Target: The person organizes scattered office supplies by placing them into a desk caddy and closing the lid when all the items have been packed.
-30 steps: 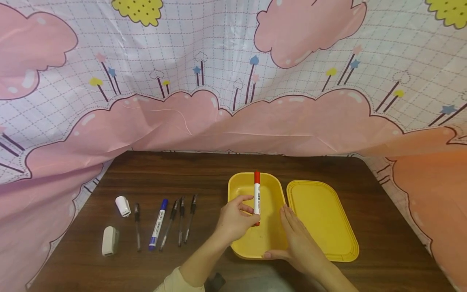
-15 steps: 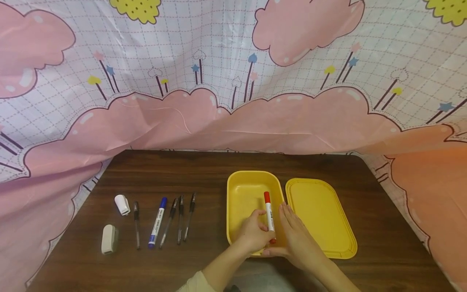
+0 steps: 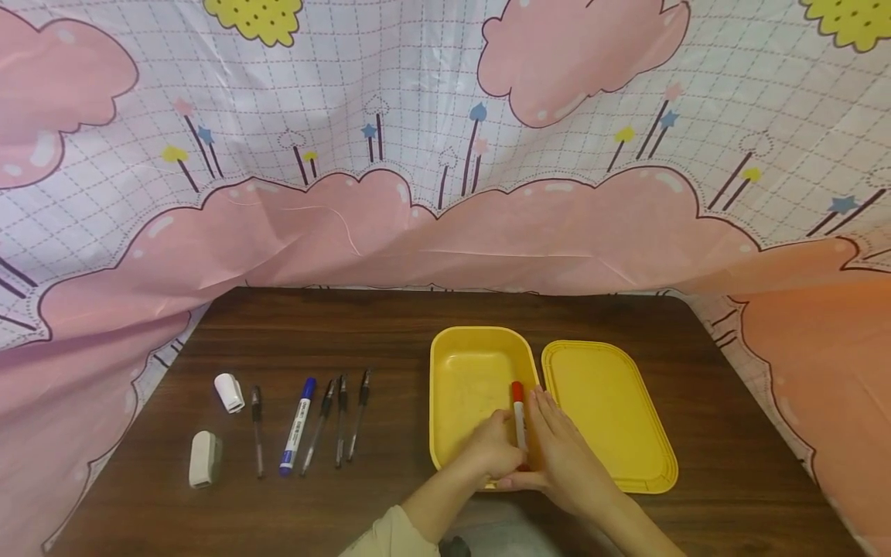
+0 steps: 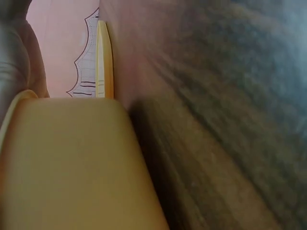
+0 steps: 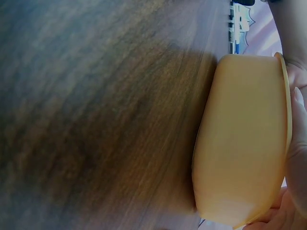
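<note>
Printed cloth [image 3: 313, 240]: it hangs at the far side and along both sides, like a screen.
Wooden table [image 3: 390, 317]: it carries everything; the writing things are mostly to the left.
Yellow box [image 3: 462, 394]: uncovered, right of the middle. Inside it I see one red marker [image 3: 519, 418]; its near part is hidden.
Yellow lid [image 3: 607, 418]: flat, just right of the box, probably laid there to leave the box uncovered.
Right hand [image 3: 567, 464]: fingers straight along the right rim, thumb at the near rim, probably to keep the box steady.
Left hand [image 3: 490, 450]: inside the box, fingers curled; it seems to pinch the near part of the red marker, lengthwise beside the right wall, red cap far.
Blue marker [image 3: 298, 425]: at left, blue cap far.
Black-capped pens [image 3: 342, 422]: three right of the blue marker, one left, perhaps spread for easy picking.
White pieces [image 3: 203, 459]: two, farthest left, one near and one far; their kind I cannot tell.
</note>
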`<action>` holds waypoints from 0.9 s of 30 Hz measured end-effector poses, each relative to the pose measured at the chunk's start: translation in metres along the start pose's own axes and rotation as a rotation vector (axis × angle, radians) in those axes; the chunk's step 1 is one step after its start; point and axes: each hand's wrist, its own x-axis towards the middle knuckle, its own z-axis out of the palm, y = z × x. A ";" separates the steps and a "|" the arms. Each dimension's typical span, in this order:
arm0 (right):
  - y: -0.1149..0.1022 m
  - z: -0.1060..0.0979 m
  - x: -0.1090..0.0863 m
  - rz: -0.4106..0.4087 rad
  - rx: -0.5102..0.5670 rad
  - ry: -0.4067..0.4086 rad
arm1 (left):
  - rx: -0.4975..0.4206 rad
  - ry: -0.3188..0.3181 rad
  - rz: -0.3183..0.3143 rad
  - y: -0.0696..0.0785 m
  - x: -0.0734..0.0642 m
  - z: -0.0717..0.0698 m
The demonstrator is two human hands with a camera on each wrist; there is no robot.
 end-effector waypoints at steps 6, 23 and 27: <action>0.000 0.001 0.000 -0.017 -0.009 0.015 | -0.016 -0.012 0.021 -0.001 0.004 0.000; 0.000 0.002 -0.001 -0.010 -0.015 0.008 | -0.023 0.031 0.053 0.005 -0.002 -0.016; 0.001 0.003 0.000 -0.005 -0.013 0.007 | -0.072 0.052 0.064 0.016 -0.006 -0.030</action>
